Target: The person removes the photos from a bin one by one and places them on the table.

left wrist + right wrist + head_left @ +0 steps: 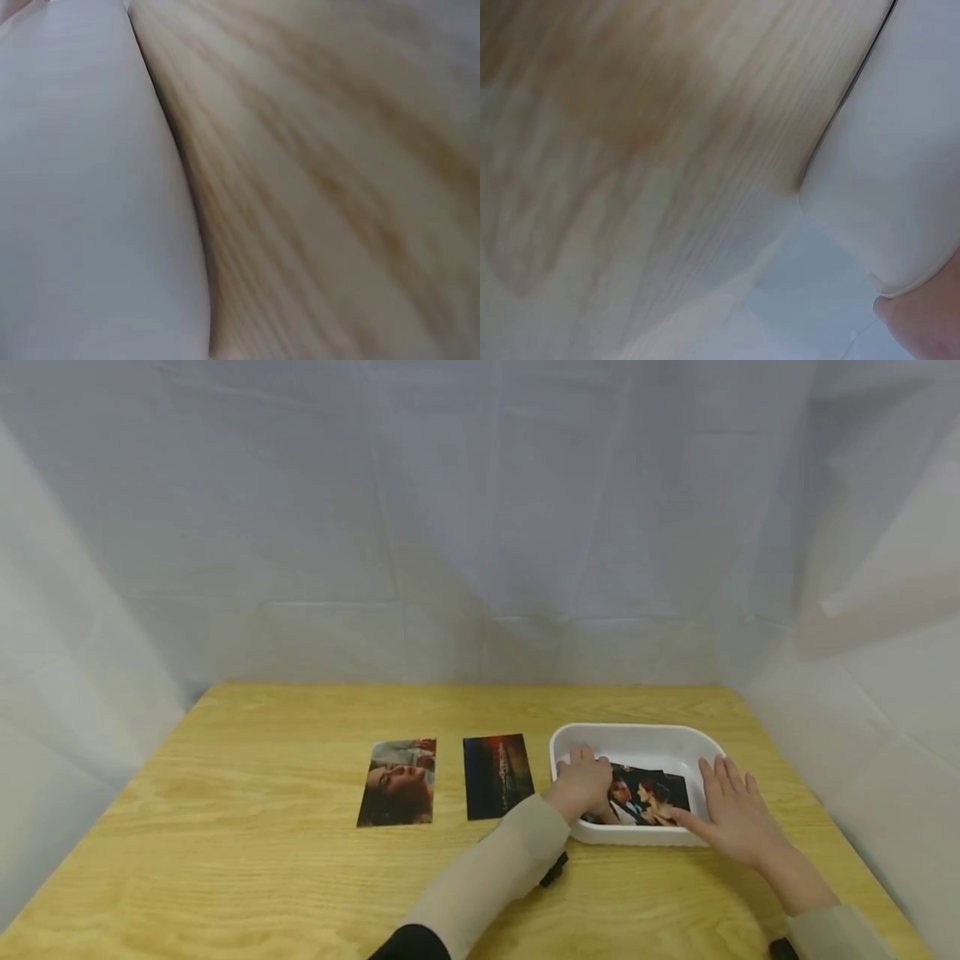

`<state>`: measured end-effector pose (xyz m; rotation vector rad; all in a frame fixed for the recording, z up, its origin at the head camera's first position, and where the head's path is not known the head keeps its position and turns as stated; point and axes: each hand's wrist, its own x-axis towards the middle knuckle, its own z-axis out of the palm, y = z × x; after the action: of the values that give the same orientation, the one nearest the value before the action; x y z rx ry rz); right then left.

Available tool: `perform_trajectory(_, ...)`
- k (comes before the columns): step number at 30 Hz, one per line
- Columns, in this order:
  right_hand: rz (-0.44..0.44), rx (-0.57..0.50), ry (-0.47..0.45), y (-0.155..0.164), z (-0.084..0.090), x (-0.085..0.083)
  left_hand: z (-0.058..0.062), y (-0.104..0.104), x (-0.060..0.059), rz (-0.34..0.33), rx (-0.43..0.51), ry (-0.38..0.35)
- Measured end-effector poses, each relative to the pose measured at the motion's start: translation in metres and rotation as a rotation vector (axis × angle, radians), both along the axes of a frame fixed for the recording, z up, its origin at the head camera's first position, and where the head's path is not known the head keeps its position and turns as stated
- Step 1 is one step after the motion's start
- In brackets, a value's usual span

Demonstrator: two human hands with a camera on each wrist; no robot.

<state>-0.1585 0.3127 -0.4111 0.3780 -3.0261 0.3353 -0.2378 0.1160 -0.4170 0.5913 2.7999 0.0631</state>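
Note:
A white tray [637,728] stands on the wooden table [262,877] at the right, with a dark photo [654,793] of two people lying in it. My left hand [581,783] is inside the tray's left end, fingers curled on the photo's left edge. On the tray's right rim rests my right hand [733,810], its fingers straight and its thumb touching the photo's lower right corner. The left wrist view is blurred and shows only the tray wall [90,210] beside the table [337,187]. The right wrist view shows the tray [900,150] and a bit of my right hand [930,322].
Two more photos lie flat on the table left of the tray: a portrait of a face [397,782] and a dark night scene [497,775]. White cloth walls [480,527] close in the table at the back and both sides.

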Motion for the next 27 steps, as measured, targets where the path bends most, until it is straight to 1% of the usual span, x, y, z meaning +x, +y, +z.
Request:
perform_trajectory(2, -0.001, -0.003, -0.007, 0.0, 0.0, 0.0, 0.001, 0.0, 0.001, -0.001, 0.005, 0.017)
perform_trajectory(5, -0.001, -0.012, -0.014, 0.0, 0.001, 0.0, 0.002, -0.001, 0.002, 0.001, 0.045, 0.036)
perform_trajectory(9, -0.003, -0.008, -0.007, 0.0, 0.001, -0.001, 0.004, -0.002, 0.002, -0.007, 0.145, 0.064)
perform_trajectory(12, 0.0, -0.007, 0.004, 0.0, 0.001, -0.002, 0.005, -0.003, 0.0, -0.036, 0.214, 0.096)
perform_trajectory(15, 0.003, -0.009, 0.005, 0.0, 0.001, -0.003, 0.006, -0.004, -0.001, -0.065, 0.265, 0.133)
perform_trajectory(18, 0.004, -0.009, 0.001, -0.001, 0.001, -0.003, 0.01, -0.003, 0.0, -0.075, 0.286, 0.174)
perform_trajectory(24, -0.003, -0.016, -0.006, 0.002, -0.001, -0.001, 0.018, -0.003, 0.004, -0.059, 0.315, 0.266)
perform_trajectory(27, -0.001, -0.019, -0.008, 0.001, -0.001, -0.001, 0.026, -0.006, 0.005, -0.044, 0.362, 0.264)
